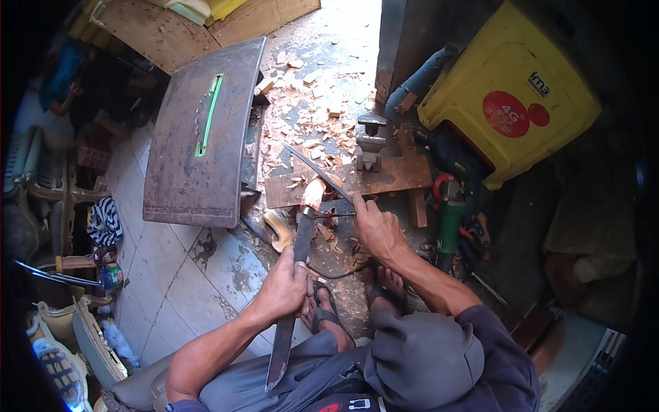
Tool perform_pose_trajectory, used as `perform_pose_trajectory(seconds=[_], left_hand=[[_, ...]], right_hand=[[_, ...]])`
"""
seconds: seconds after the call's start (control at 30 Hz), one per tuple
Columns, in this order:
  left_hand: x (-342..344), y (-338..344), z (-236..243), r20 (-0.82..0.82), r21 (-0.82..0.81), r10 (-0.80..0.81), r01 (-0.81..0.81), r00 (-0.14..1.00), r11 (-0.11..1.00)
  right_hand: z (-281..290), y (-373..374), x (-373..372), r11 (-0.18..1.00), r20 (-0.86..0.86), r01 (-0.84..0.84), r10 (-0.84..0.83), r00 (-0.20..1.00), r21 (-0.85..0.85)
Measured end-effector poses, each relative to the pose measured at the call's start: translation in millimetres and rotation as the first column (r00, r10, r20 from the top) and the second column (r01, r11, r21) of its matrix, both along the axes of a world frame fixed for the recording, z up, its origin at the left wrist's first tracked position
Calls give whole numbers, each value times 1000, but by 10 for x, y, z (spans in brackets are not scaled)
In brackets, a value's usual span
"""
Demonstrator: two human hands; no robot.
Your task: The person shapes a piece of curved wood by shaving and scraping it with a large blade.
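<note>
A large machete [302, 240] slants from my lap up to a low wooden plank [398, 174]. Its long dark blade points down toward me, and its pale, roughly shaped wooden handle [314, 194] rests by the plank. My left hand [280, 287] is closed around the blade below the handle. Up and to the right, my right hand [376, 225] grips a long, narrow, dark metal tool [312, 165] that looks like a file. It crosses just above the handle; whether they touch I cannot tell. A curved, pale wooden piece [279, 232] lies left of the blade.
A metal-topped saw table [195, 165] with a green-edged slot stands at left. A small vise [371, 141] sits on the plank. Right are a green angle grinder [451, 223] and yellow plastic stool [515, 89]. Wood chips [316, 103] litter the floor around my sandaled feet.
</note>
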State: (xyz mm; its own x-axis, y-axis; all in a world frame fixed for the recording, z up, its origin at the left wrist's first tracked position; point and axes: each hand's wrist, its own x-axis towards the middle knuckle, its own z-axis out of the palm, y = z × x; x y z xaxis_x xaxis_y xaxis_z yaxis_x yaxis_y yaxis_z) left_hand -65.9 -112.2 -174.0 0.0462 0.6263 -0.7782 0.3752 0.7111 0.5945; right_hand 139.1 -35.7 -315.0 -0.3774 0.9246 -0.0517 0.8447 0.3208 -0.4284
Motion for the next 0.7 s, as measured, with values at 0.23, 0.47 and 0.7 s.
perform_pose_trajectory(seconds=[0.23, 0.47, 0.7], left_hand=[[-34, -85, -60, 10, 8, 7, -7, 1000, 1000], [-22, -110, -72, 57, 8, 43, -43, 997, 999], [-26, -169, -121, 49, 2, 60, -61, 997, 998]], right_hand=[[7, 82, -30, 994, 121, 84, -76, 990, -65], [-47, -96, 72, 1000, -14, 1, -1, 1000, -5], [101, -123, 61, 999, -92, -11, 8, 996, -31]])
